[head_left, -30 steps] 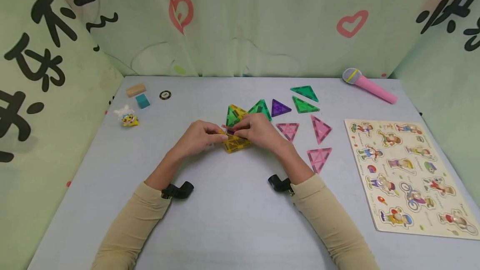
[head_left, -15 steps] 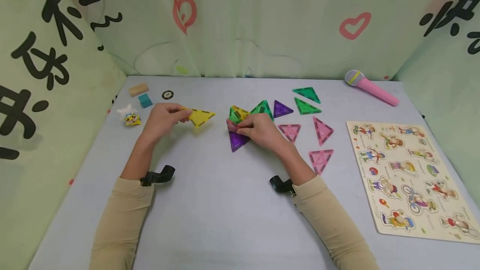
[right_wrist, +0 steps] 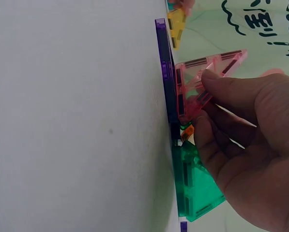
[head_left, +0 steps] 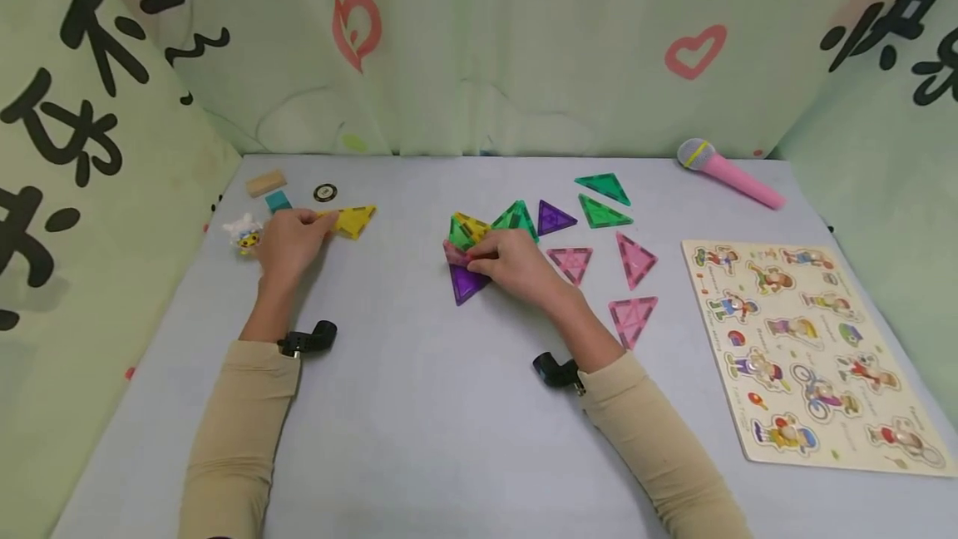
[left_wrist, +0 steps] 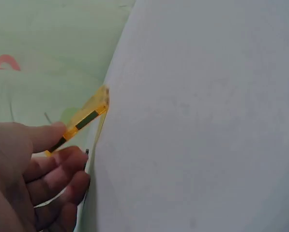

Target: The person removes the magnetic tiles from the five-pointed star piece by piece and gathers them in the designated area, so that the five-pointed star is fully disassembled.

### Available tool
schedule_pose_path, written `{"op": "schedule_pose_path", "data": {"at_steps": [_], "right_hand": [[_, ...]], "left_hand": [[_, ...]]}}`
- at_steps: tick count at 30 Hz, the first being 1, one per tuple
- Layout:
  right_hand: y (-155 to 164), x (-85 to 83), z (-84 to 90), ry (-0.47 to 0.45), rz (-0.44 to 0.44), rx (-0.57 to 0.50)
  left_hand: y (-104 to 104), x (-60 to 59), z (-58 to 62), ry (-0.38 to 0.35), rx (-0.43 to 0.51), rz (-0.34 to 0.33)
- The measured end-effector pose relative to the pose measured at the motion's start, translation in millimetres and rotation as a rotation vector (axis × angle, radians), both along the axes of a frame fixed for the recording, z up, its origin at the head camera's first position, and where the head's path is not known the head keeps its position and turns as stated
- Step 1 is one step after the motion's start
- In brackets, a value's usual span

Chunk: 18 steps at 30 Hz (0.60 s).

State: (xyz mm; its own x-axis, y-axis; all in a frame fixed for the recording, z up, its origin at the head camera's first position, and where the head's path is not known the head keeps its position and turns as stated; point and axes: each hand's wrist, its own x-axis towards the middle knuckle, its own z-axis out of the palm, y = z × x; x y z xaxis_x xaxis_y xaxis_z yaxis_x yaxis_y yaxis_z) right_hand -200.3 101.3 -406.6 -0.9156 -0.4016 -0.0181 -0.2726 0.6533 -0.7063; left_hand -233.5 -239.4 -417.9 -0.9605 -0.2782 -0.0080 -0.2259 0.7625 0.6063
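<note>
Where your head view hides it, the right wrist view shows your right hand (right_wrist: pixel 250 145) pinching the pink triangle (right_wrist: pixel 200 79) mid-desk; your left hand (head_left: pixel 288 239) pinches the yellow triangle (head_left: pixel 352 220) near the far-left corner.

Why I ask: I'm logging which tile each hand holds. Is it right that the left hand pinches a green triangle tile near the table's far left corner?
Not quite: the tile is yellow, not green. The head view shows the left hand pinching a yellow triangle tile near the table's far left corner.
</note>
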Motion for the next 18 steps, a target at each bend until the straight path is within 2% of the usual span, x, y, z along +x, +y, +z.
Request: {"op": "schedule_pose_path", "data": {"at_steps": [4,9,13,16,18], "right_hand": [[-1,0.2,0.5,-0.002,0.005,0.001],[0,1.0,2.0,-0.016,0.014,0.007],[1,1.5,2.4,-0.022,0.007,0.001],[1,1.6,2.4,-0.02,0.006,-0.003],[1,1.6,2.3,-0.018,0.007,-0.004]], "left_hand": [[-3,1.8,2.4,-0.037,-0.112,0.002],[-3,3.8,6.4,-0.064,-0.139,-0.028],[7,6.8,13.9,-0.053,-0.148,-0.075],[24,9.5,19.2,-0.014,-0.122,-0.181],[39,11.7,22.1,0.008,-0.079,-0.305]]}}
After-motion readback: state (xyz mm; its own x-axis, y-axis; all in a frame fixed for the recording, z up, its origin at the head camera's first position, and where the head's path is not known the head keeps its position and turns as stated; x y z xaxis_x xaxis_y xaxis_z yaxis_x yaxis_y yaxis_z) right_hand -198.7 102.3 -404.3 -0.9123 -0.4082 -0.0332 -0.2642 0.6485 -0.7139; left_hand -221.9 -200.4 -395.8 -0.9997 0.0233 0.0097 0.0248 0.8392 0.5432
